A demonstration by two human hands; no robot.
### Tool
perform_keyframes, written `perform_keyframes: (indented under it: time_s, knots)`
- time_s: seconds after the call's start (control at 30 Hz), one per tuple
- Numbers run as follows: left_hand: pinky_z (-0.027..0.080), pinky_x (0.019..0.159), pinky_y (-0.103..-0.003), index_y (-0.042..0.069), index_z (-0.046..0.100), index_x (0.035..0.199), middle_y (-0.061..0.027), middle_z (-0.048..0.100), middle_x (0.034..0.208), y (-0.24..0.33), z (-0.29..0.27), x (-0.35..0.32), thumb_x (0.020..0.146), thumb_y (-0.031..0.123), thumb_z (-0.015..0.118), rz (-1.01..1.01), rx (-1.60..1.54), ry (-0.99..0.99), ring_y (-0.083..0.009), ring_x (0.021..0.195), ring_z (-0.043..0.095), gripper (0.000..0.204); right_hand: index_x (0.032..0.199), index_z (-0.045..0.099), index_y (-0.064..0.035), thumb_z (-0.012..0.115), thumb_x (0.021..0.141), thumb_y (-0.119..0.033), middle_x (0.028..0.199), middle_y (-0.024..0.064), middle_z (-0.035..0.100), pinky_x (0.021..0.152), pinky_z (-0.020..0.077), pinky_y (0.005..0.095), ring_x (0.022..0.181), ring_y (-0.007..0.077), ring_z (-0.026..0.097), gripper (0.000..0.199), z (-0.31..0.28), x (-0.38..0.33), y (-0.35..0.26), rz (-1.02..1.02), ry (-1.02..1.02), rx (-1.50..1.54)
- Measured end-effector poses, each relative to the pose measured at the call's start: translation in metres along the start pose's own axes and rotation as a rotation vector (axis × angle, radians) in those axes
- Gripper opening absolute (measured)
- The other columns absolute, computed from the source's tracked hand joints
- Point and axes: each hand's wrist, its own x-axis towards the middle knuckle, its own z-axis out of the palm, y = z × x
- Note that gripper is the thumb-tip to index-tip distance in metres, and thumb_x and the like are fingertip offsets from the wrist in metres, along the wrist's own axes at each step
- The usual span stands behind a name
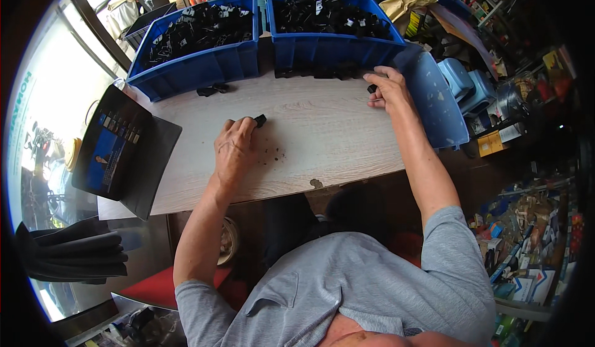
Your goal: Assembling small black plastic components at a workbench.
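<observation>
At the far left of the bench [322, 142] lies a dark flat tablet [111, 139] in an open folding cover; its screen shows blue and small coloured marks. The bench top is pale wood with a fine grain, and its front edge is straight.

Behind the tablet stands the left blue bin [198, 68], made of hard plastic with thick ribbed walls. It is filled with many small black plastic parts, some with white labels. Just in front of this bin two loose black parts [212, 89] lie on the wood.

The left hand [234, 149] rests on the bench near the middle, palm down, the fingers bent forward. Its fingertips pinch a small black part [260, 120], which touches the bench surface. A few dark crumbs [276, 156] lie on the wood just right of this hand.

The right blue bin [334, 46] stands beside the first one, almost touching it, and holds the same kind of black parts, heaped up. A row of black parts [316, 72] lies along the front wall of it on the bench.

The right hand [387, 90] is stretched far forward with a nearly straight arm, close to the right corner of this bin. Its fingers are curled around another small black piece [372, 88], which is only partly seen between thumb and fingers. Beside this hand, a flat blue plastic lid [434, 99] leans at the right end of the bench, smooth with some pale spots.
</observation>
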Motion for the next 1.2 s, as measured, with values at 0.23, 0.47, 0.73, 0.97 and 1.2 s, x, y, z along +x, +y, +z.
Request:
perform_keyframes:
  time_s: [0.23,0.47,0.73,0.97,1.2]
  knots:
    - [0.052,0.073,-0.044,0.006,0.062,0.097,-0.012,0.07,0.086,0.007,0.0,0.004,0.084,0.004,0.069,0.018,-0.014,-0.024,-0.0337,0.079,0.063,0.015,0.138,0.058,-0.0034,0.078,0.083,-0.011,0.082,0.0117,0.067,0.046,0.0546,0.0301,0.048,0.0127,0.054,0.059,0.034,0.02,0.005,-0.119,-0.009,-0.251]
    - [0.054,0.073,-0.042,0.008,0.063,0.099,-0.01,0.072,0.09,0.004,0.001,0.004,0.085,0.005,0.069,-0.013,-0.026,-0.028,-0.0322,0.082,0.064,0.016,0.134,0.062,-0.001,0.079,0.086,-0.02,0.085,0.0111,0.069,0.043,0.0532,0.0301,0.048,0.013,0.055,0.054,0.035,0.019,0.013,-0.149,0.028,-0.25]
    - [0.053,0.074,-0.042,0.007,0.064,0.102,-0.0112,0.072,0.089,0.001,0.002,0.003,0.083,0.004,0.07,-0.017,-0.038,-0.014,-0.0329,0.082,0.064,0.02,0.111,0.068,-0.0005,0.08,0.087,-0.03,0.065,0.0048,0.057,0.043,0.0529,0.0308,0.043,0.0117,0.051,0.04,0.017,-0.021,0.023,0.045,-0.066,-0.08]
    - [0.052,0.071,-0.042,0.008,0.065,0.105,-0.0119,0.071,0.088,0.0,0.003,0.002,0.084,0.006,0.071,0.036,-0.033,0.008,-0.0326,0.077,0.064,0.022,0.106,0.068,-0.0009,0.082,0.084,-0.035,0.07,0.0044,0.059,0.042,0.0496,0.0306,0.042,0.0115,0.049,0.043,0.029,-0.061,0.031,0.065,-0.155,-0.223]
    - [0.055,0.077,-0.041,0.005,0.067,0.108,-0.0157,0.074,0.097,0.048,0.026,0.001,0.087,0.008,0.068,-0.281,-0.49,0.017,-0.0354,0.085,0.072,0.021,0.108,0.065,-0.001,0.079,0.086,-0.043,0.088,0.0107,0.063,0.041,0.0499,0.0314,0.044,0.0133,0.052,0.049,0.04,-0.094,0.021,0.113,-0.307,-0.306]
